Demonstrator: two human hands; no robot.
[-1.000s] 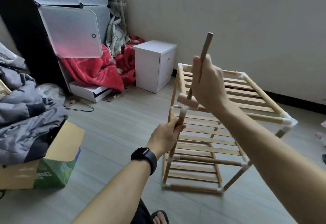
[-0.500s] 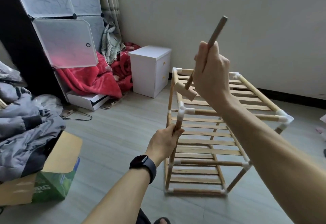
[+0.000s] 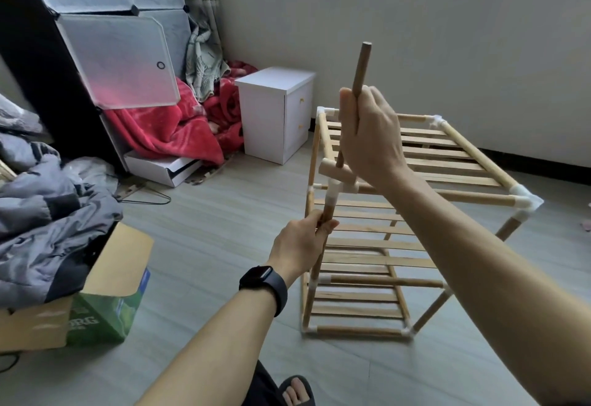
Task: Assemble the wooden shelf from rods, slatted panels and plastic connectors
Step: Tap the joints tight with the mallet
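A wooden shelf frame (image 3: 447, 156) with slatted panels stands on the floor, its rods joined by white plastic connectors. My left hand (image 3: 303, 242) grips the near left upright rod (image 3: 326, 214) just below the top corner connector (image 3: 334, 188). My right hand (image 3: 367, 137) holds the dark handle of a small wooden mallet (image 3: 335, 174). The mallet's pale head rests on or just above that connector. Another white connector (image 3: 524, 201) caps the near right corner.
A white bedside cabinet (image 3: 278, 111) stands behind the shelf by the wall. Red blankets (image 3: 166, 130) lie under a plastic cube wardrobe (image 3: 121, 57). A cardboard box (image 3: 96, 306) with grey clothes (image 3: 41, 214) sits at left. My sandalled foot (image 3: 295, 389) is at the bottom edge.
The mallet was raised half a second ago and has come back down onto the top corner connector. My left hand has kept its grip on the upright rod.
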